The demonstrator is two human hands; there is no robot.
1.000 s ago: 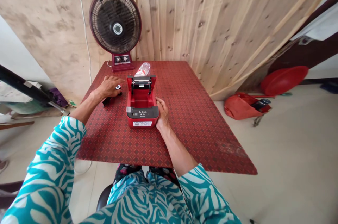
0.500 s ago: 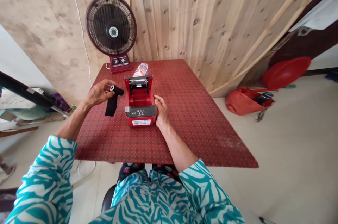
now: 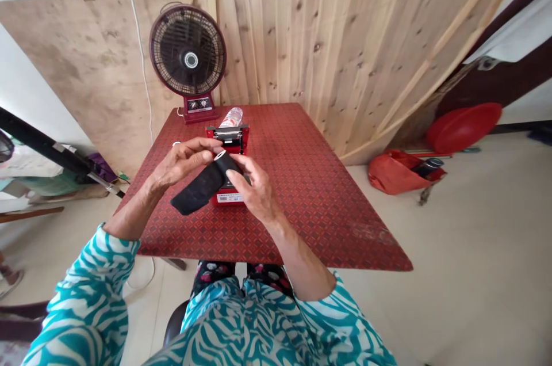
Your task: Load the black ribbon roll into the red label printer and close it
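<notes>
- Pinches black roll (image 3: 228, 164) in right hand (image 3: 260, 190)
- Poises left hand (image 3: 183, 163) at its end, grip unclear
- Releases red printer (image 3: 230, 199), freeing 2 hands for roll

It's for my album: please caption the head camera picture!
Right hand holds a black roll, left hand at its end, by an open red machine.

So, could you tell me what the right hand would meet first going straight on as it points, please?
Beyond the black roll it holds, the right hand would probably meet the left hand first, though depth is unclear.
</notes>
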